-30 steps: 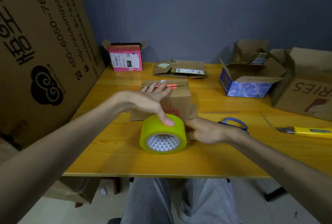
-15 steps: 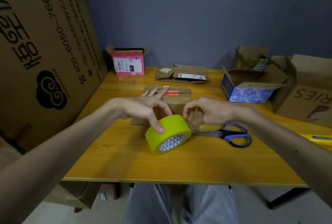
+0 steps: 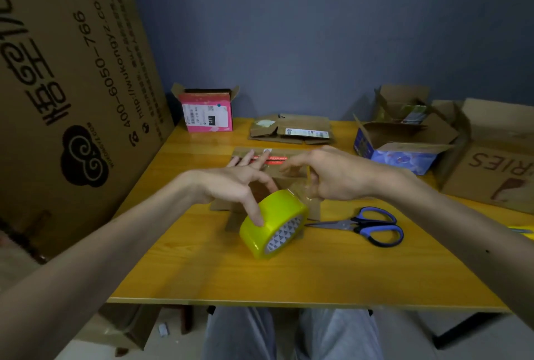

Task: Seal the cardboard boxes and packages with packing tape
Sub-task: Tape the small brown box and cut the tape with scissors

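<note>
Tape roll (image 3: pixel 273 222), yellow, sits tilted near the middle of the worktop (image 3: pixel 202 273), just in front of a small brown box (image 3: pixel 291 171); whether it touches the wood we cannot tell. Our left hand (image 3: pixel 231 183) grips it, with the thumb pressed on the outer band, one finger curled over the top and the others spread toward the box. Our right hand (image 3: pixel 335 174) pinches a clear strip of tape (image 3: pixel 302 191) lifted from the roll, fingers bent together. Scissors (image 3: pixel 372 225) lie just right of the roll. Along the far edge stand a pink box (image 3: pixel 206 112), a flattened package (image 3: pixel 291 129) and an open blue box (image 3: pixel 398 154).
</note>
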